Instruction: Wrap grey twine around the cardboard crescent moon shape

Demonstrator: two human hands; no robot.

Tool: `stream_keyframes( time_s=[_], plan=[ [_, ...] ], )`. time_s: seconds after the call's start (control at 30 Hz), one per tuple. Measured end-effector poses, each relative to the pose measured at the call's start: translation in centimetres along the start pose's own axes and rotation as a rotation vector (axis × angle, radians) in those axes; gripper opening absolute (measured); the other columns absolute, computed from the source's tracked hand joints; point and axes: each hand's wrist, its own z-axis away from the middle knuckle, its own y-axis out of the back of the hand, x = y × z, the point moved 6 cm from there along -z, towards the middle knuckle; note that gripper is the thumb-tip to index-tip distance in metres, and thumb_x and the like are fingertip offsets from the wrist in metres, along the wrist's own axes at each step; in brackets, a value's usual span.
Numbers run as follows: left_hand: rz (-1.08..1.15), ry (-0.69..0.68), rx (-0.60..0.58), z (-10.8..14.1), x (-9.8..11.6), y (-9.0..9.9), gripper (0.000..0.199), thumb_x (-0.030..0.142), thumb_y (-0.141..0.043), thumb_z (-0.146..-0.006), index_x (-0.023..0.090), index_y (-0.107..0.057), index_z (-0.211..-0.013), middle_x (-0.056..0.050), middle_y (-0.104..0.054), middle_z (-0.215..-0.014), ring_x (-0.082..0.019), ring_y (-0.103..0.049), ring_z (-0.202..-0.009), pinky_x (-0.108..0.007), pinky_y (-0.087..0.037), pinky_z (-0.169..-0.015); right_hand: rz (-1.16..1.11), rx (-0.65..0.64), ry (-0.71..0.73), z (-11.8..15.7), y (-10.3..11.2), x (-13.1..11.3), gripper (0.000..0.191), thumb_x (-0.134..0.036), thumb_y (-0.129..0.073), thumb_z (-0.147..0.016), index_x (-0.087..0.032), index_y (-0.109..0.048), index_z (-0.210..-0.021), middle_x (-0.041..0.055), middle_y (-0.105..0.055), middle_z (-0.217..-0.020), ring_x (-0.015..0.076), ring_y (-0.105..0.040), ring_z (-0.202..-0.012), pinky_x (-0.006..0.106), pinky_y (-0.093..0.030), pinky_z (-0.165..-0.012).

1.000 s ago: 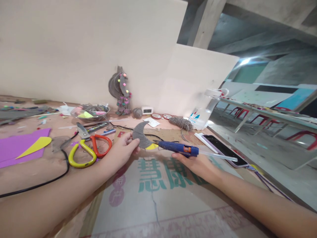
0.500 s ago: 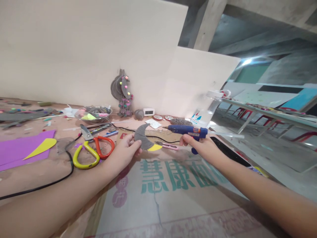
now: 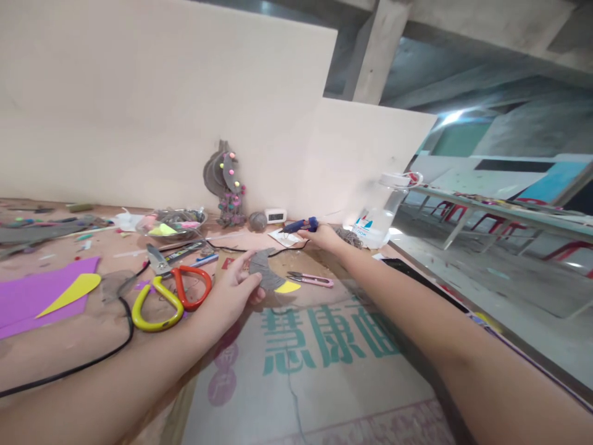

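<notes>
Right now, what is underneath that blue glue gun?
Part of a white packet shows below the nose of the blue glue gun; whether they touch, I can't tell. The gun and the right hand cover whatever else lies there.

The moon shape (image 3: 263, 270) is grey with a yellow tip (image 3: 288, 287), the glue gun (image 3: 302, 225) is blue, and the scissors (image 3: 162, 266) have one yellow and one red handle.

Cardboard (image 3: 250, 402) on desk (image 3: 88, 337), snips (image 3: 315, 280) on it, scissors (image 3: 163, 268) left of crescent (image 3: 264, 272), glue gun (image 3: 301, 226) behind snips, bottle (image 3: 377, 213) right of glue gun.
</notes>
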Motion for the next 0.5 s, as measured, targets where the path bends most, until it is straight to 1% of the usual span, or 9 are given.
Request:
stream_keyframes(
  time_s=[0.07,0.1,0.17,0.23,0.27,0.37,0.4,0.47,0.5],
  plan=[
    [0.0,-0.009,0.001,0.1,0.1,0.0,0.063,0.028,-0.053,-0.074,0.015,-0.033,-0.133,0.005,-0.058,-0.048,-0.011,-0.051,-0.046,-0.019,-0.039,-0.049,0.012,-0.018,-0.004,-0.4,-0.7,0.4,0.031,-0.036,-0.06,-0.076,-0.01,-0.066,-0.092,0.0089,-0.069,-0.087,0.019,-0.062,-0.077,0.024,-0.045,-0.067],
    [0.0,-0.018,-0.009,0.1,0.2,0.0,0.062,0.027,-0.053,-0.075,0.016,-0.034,-0.133,0.005,-0.058,-0.048,-0.011,-0.052,-0.047,-0.019,-0.04,-0.05,0.02,-0.026,-0.003,-0.5,-0.8,0.6,0.033,-0.037,-0.06,-0.076,-0.01,-0.066,-0.093,0.0092,-0.069,-0.088,0.0191,-0.062,-0.078,0.024,-0.045,-0.067],
    [0.009,-0.017,-0.035,0.0,0.1,-0.1,0.052,0.026,-0.052,-0.075,0.017,-0.044,-0.126,0.004,-0.059,-0.05,-0.011,-0.054,-0.048,-0.019,-0.04,-0.05,0.036,-0.039,0.002,-0.4,-0.6,0.9,0.034,-0.039,-0.059,-0.077,-0.01,-0.065,-0.093,0.0095,-0.069,-0.089,0.0193,-0.062,-0.079,0.024,-0.044,-0.067],
    [0.029,0.012,-0.046,0.0,-0.3,-0.2,0.037,0.026,-0.051,-0.075,0.015,-0.054,-0.111,0.002,-0.06,-0.052,-0.011,-0.056,-0.05,-0.02,-0.042,-0.052,0.056,-0.038,0.009,0.3,0.2,1.2,0.036,-0.041,-0.057,-0.078,-0.01,-0.063,-0.094,0.0104,-0.068,-0.09,0.0195,-0.061,-0.079,0.025,-0.044,-0.068],
    [0.036,0.025,-0.048,-0.1,-0.4,-0.2,0.031,0.026,-0.051,-0.075,0.015,-0.057,-0.104,0.001,-0.062,-0.054,-0.011,-0.058,-0.052,-0.02,-0.043,-0.053,0.065,-0.027,0.012,0.9,0.8,1.3,0.037,-0.042,-0.056,-0.079,-0.009,-0.062,-0.096,0.0113,-0.068,-0.091,0.0196,-0.061,-0.079,0.025,-0.043,-0.068],
    [0.028,0.024,-0.052,-0.2,-0.7,-0.2,0.022,0.028,-0.055,-0.074,0.016,-0.06,-0.091,-0.001,-0.065,-0.061,-0.014,-0.062,-0.057,-0.023,-0.047,-0.058,0.086,0.043,0.042,3.9,2.7,0.8,0.041,-0.043,-0.047,-0.084,-0.01,-0.054,-0.108,0.0131,-0.064,-0.1,0.0189,-0.059,-0.085,0.026,-0.042,-0.072],
    [0.021,0.013,-0.052,-0.2,-0.7,-0.2,0.02,0.028,-0.056,-0.073,0.016,-0.061,-0.088,-0.001,-0.066,-0.062,-0.014,-0.063,-0.058,-0.024,-0.047,-0.059,0.09,0.057,0.061,5.2,3.1,0.3,0.04,-0.044,-0.045,-0.085,-0.011,-0.054,-0.107,0.0122,-0.064,-0.099,0.0186,-0.059,-0.085,0.027,-0.042,-0.073],
    [0.009,-0.006,-0.046,-0.2,-0.6,-0.1,0.018,0.029,-0.058,-0.072,0.017,-0.063,-0.084,-0.001,-0.066,-0.066,-0.014,-0.063,-0.059,-0.024,-0.048,-0.059,0.09,0.044,0.112,8.2,3.7,-1.2,0.035,-0.045,-0.044,-0.085,-0.016,-0.058,-0.097,0.0071,-0.065,-0.091,0.0177,-0.058,-0.081,0.027,-0.041,-0.072],
    [0.003,-0.011,-0.042,-0.2,-0.5,-0.1,0.017,0.029,-0.059,-0.072,0.017,-0.063,-0.083,-0.001,-0.067,-0.068,-0.014,-0.063,-0.059,-0.024,-0.048,-0.059,0.084,0.004,0.147,9.7,3.6,-2.2,0.034,-0.047,-0.043,-0.086,-0.018,-0.06,-0.089,0.0045,-0.065,-0.085,0.0171,-0.058,-0.078,0.027,-0.042,-0.071]
  ],
)
